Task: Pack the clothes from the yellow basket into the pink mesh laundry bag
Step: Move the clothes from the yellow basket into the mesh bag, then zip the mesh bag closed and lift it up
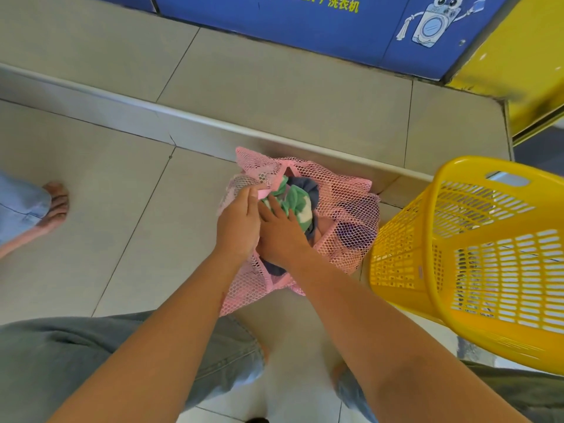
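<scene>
Where bag (pixel 351 190) sits, basket (pixel 396 254) (yellow) stands just beside.

One pink mesh laundry bag (pixel 345 190). One yellow basket (pixel 406 254). Two hands: left hand (pixel 241 221), right hand (pixel 282 236). Three garments show: green-and-white garment (pixel 297 203), dark blue garment (pixel 308 184), purple garment (pixel 354 233). One bystander's foot (pixel 56 199).

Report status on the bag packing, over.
Left hand pinches rim of pink mesh bag. Right hand presses green-white garment into the mouth. Yellow basket beside it, no clothes visible inside. Nothing in the way.
</scene>
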`<state>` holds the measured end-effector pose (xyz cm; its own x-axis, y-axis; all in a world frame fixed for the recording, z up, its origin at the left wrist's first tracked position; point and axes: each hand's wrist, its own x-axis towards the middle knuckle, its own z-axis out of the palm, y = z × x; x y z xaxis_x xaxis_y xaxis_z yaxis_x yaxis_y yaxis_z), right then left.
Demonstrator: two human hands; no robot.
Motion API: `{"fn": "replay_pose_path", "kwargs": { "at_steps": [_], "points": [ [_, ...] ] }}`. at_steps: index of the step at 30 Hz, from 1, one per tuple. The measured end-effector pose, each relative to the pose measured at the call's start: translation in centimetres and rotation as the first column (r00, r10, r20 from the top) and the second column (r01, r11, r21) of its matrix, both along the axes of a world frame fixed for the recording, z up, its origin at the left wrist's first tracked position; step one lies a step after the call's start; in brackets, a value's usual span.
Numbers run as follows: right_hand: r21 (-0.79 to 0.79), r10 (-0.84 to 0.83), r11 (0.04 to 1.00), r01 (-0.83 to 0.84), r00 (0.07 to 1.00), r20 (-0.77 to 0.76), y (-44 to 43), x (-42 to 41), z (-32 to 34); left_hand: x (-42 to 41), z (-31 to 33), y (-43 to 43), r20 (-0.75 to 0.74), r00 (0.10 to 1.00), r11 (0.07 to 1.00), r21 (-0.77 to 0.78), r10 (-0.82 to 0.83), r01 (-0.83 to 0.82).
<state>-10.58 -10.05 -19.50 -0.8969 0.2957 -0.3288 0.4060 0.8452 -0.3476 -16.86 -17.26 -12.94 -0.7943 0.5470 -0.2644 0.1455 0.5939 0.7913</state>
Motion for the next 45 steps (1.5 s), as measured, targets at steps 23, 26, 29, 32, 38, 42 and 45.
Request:
{"fn": "replay_pose_path", "kwargs": {
  "at_steps": [23,26,29,32,38,42,45],
  "points": [
    [0.072,-0.915,0.403,0.912,0.404,0.005,8.5,7.8,-2.6,-0.1,-4.0,-0.7,0.025,0.994,0.994,-0.021,-0.108,0.109],
    [0.084,-0.898,0.399,0.913,0.408,-0.167,8.6,7.7,-1.3,0.1,-3.7,-0.5,0.006,0.995,0.993,-0.049,-0.104,0.104],
    [-0.161,-0.91,0.307,0.938,0.239,-0.338,8.5,6.9,1.1,0.3,-3.0,-0.3,-0.032,0.998,0.997,-0.065,-0.046,0.044],
    [-0.635,-0.98,0.051,0.771,-0.083,-0.179,8.7,6.5,3.5,0.3,-1.8,0.1,-0.112,0.993,0.998,-0.051,0.038,-0.043],
    [-0.433,-0.976,0.2,0.879,0.218,-0.007,8.2,6.8,5.7,0.1,1.0,1.2,-0.158,0.981,0.988,0.121,0.111,-0.092],
    [-0.107,-0.823,0.561,0.821,0.567,0.039,7.6,7.3,6.1,0.8,1.6,1.0,-0.198,0.979,0.985,0.169,0.056,-0.023],
    [-0.139,-0.826,0.557,0.819,0.527,-0.201,7.4,7.4,7.1,1.7,1.9,0.5,-0.238,0.971,0.983,0.185,0.025,0.02]
  ]
}}
